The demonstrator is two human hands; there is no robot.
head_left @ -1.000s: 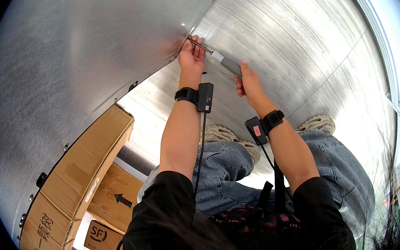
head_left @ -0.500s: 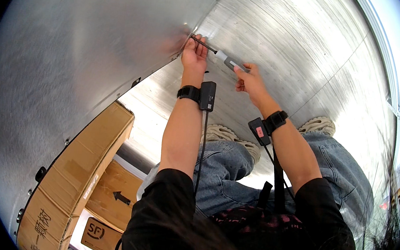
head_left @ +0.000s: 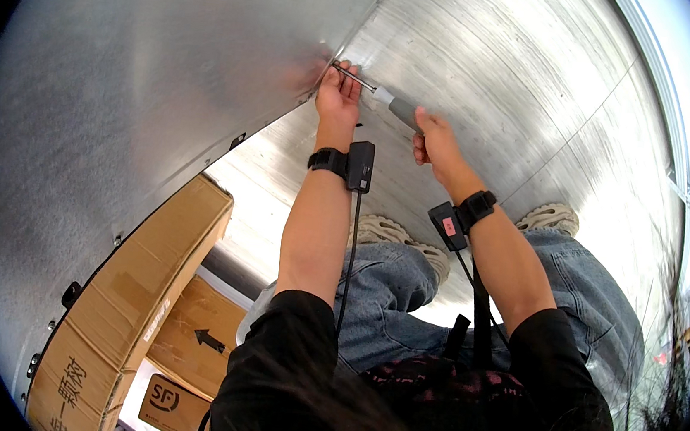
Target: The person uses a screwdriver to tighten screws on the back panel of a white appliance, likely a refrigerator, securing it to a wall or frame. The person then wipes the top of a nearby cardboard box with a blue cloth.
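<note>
A screwdriver (head_left: pixel 403 111) with a grey handle and a thin metal shaft points up and left at the edge of a large metal panel (head_left: pixel 169 57). My right hand (head_left: pixel 439 147) is closed around the end of its handle, thumb along the top. Near the tip, my left hand (head_left: pixel 339 100) pinches the shaft with its fingers, close against the panel's edge. The tip itself and whatever it meets are too small and partly hidden to make out.
Brown cardboard boxes (head_left: pixel 154 255) stand by the panel on the lower left. Small dark fittings (head_left: pixel 71 295) line the panel's edge. Pale wood-look flooring (head_left: pixel 501 56) lies beyond my hands, with a glass frame (head_left: pixel 679 106) on the right. Cables hang from both wrist straps.
The screwdriver handle has turned about its length, and my right hand has rolled with it, its thumb shifting over the handle. My left hand stays at the tip, barely moved.
</note>
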